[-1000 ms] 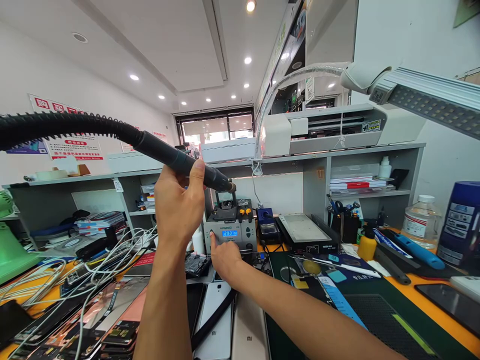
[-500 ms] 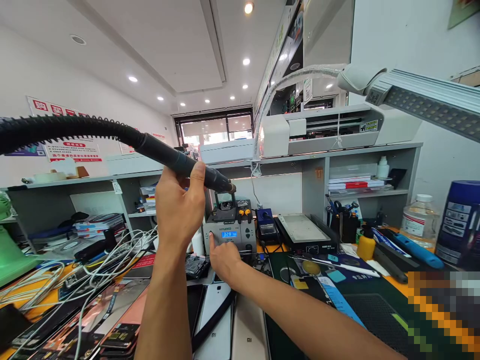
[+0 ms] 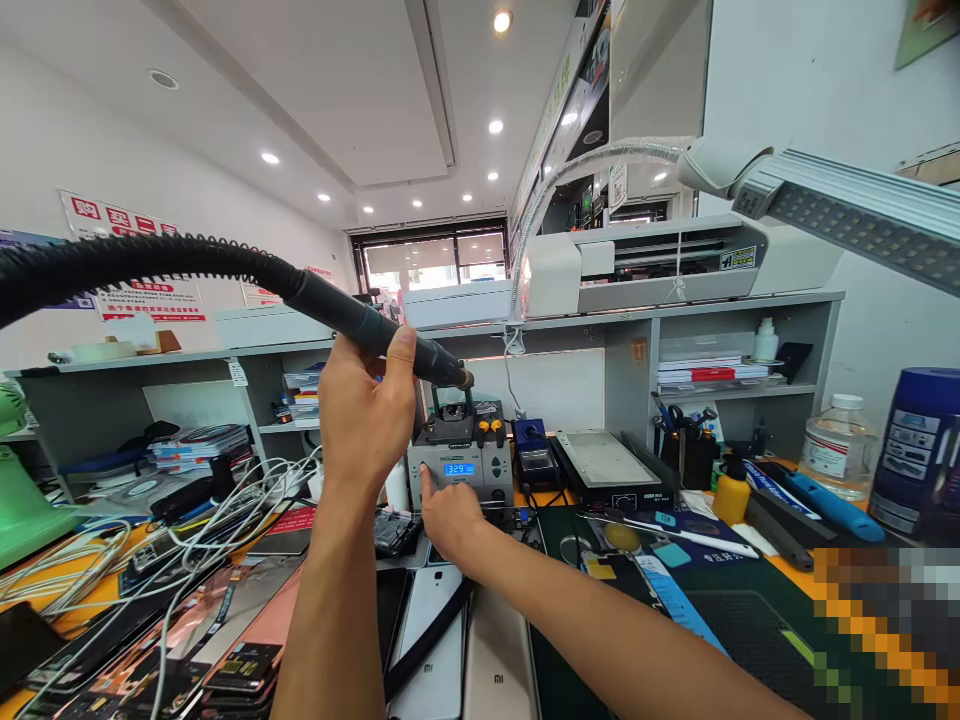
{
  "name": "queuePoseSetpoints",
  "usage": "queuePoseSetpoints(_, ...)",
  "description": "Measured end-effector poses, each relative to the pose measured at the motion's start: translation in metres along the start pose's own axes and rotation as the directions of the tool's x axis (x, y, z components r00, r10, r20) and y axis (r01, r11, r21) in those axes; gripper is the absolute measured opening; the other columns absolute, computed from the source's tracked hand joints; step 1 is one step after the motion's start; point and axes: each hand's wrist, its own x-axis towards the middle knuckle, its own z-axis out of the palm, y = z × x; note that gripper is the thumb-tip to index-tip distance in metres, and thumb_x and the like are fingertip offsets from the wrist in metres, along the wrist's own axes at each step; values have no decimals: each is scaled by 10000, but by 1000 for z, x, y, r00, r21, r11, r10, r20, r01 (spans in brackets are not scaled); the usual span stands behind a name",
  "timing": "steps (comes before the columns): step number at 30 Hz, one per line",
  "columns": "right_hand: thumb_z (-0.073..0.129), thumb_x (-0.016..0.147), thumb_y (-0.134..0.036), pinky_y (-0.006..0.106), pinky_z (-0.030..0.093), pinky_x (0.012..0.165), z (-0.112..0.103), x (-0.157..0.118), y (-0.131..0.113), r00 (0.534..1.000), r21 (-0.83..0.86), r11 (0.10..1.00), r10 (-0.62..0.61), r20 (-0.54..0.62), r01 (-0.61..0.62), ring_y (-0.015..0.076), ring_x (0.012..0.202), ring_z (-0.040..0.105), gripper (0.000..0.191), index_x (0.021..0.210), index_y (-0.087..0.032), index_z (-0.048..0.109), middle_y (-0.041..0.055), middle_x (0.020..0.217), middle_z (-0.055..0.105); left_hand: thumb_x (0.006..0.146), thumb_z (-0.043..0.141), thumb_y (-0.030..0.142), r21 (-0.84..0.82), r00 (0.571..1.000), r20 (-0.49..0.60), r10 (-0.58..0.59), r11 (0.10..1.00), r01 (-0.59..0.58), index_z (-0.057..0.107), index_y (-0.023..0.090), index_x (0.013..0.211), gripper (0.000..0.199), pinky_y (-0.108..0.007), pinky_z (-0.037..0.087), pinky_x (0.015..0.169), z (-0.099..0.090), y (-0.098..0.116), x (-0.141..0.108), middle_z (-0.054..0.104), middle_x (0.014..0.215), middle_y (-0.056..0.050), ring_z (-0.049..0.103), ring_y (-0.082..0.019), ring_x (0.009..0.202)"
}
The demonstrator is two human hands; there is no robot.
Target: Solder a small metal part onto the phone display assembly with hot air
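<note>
My left hand (image 3: pixel 366 415) is wrapped round the black hot-air handpiece (image 3: pixel 352 315), raised in front of me with its metal nozzle pointing right. A ribbed black hose runs from the handpiece off to the left. Below the nozzle stands a grey station (image 3: pixel 480 450) with a lit blue display reading about 329. My right hand (image 3: pixel 452 515) has its index finger stretched to the left side of the station's front panel, touching at a button; the other fingers are curled, with no object visible in them.
Phones (image 3: pixel 499 660) lie in front of the station. White cables (image 3: pixel 247 495) tangle at the left. A flat heating plate (image 3: pixel 611 460) sits right of the station, with tools and bottles (image 3: pixel 838 440) farther right. A lamp (image 3: pixel 862 205) hangs at upper right.
The display number has gone from about 328 to 329. Both hands keep their hold and place, with only a slight shift of the view.
</note>
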Motion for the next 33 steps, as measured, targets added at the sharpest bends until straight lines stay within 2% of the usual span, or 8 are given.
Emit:
queuePoseSetpoints(10,610,978,-301,420,582,817,1,4,-5,999,11,1000,30,12,-30,219,970,678,311,1257,-166,591,88,1195,654,912,576,555,-20,1000,-1,10,1000,-10,630,219,985,348,-340,488,588,-4,1,0,694,832,-16,634,-186,682)
queuePoseSetpoints(15,618,973,-301,415,584,810,2,5,-5,999,9,1000,21,40,-22,217,960,680,313,1254,-165,593,86,1191,656,912,574,563,-30,1000,-1,18,999,-18,636,221,996,358,-353,508,630,-4,0,0,699,864,-18,637,-185,702)
queuePoseSetpoints(20,618,974,-304,415,583,811,0,3,-5,999,16,1000,23,38,-23,218,963,679,312,1252,-164,594,87,1190,656,904,583,567,-21,1000,2,3,1000,-3,637,226,973,352,-358,480,610,-4,2,0,698,811,-12,628,-187,662)
queuePoseSetpoints(25,618,973,-308,423,581,820,-1,1,-4,999,18,999,34,26,-35,222,975,677,318,1257,-167,592,88,1199,653,911,588,544,-27,1000,11,4,1000,-4,634,225,966,328,-366,506,682,-5,5,-1,713,874,-18,664,-199,741)
queuePoseSetpoints(33,617,974,-312,423,582,818,-1,2,-7,999,25,998,49,20,-49,221,974,677,321,1261,-169,589,89,1200,652,918,572,540,-19,1000,18,5,1000,-5,633,227,961,322,-364,511,658,-5,5,-1,704,840,-20,658,-200,710)
